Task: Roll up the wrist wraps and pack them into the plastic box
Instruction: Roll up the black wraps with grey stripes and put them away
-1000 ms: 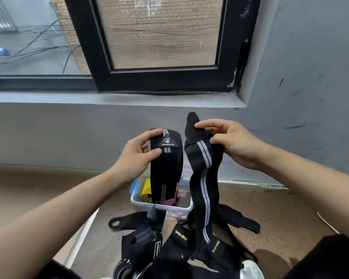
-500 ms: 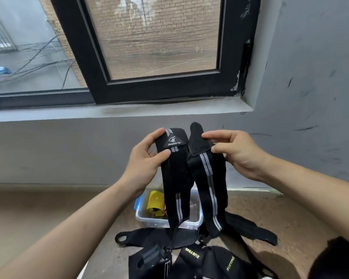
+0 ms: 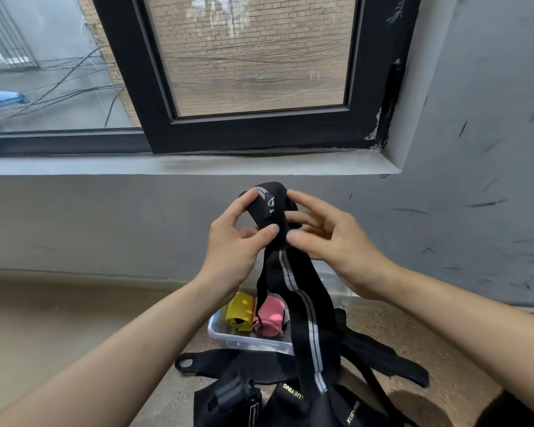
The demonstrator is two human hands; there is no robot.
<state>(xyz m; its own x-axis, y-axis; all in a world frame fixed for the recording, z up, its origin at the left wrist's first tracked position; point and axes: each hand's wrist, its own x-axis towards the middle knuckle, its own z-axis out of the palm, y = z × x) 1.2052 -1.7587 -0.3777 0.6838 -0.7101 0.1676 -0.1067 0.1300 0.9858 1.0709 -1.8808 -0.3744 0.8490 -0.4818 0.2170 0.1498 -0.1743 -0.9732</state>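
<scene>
Head view: both hands meet on the top end of a black elastic wrist wrap with grey stripes. The left hand pinches the folded end between thumb and forefinger. The right hand grips it from the other side, fingers half curled. The wrap's long axis hangs almost straight down, its tail reaching a tangle of black straps on the floor. Below, nearer the left wrist, sits one clear plastic box holding two rolls, one yellow, one pink. The tangle I cannot count.
</scene>
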